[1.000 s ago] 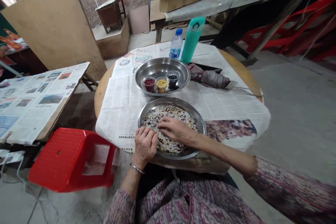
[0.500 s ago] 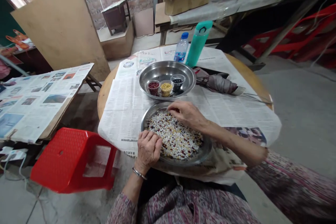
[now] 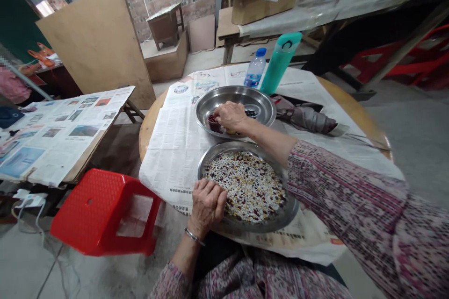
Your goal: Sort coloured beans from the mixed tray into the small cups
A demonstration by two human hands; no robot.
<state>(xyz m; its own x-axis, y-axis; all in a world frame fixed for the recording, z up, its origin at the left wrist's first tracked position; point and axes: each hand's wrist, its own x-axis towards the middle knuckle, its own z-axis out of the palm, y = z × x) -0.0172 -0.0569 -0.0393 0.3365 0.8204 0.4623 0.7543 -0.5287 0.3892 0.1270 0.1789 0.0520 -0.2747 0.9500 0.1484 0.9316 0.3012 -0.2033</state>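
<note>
Mixed white, yellow and dark-red grains (image 3: 245,187) lie in a round steel basin (image 3: 259,227); the left hand (image 3: 206,203) curls at its eight-o'clock rim, the right hand (image 3: 232,116) bunches fingertips at a clear red-bean cup (image 3: 213,126) toward twelve; their grasp I cannot tell.

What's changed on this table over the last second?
The right hand moved forward from the mixed grains and beans in the near basin to the cup of red beans in the far basin; whether it holds anything is unclear. The left hand stayed at the near basin's left rim, and the blue-capped bottle and turquoise flask stayed put.
</note>
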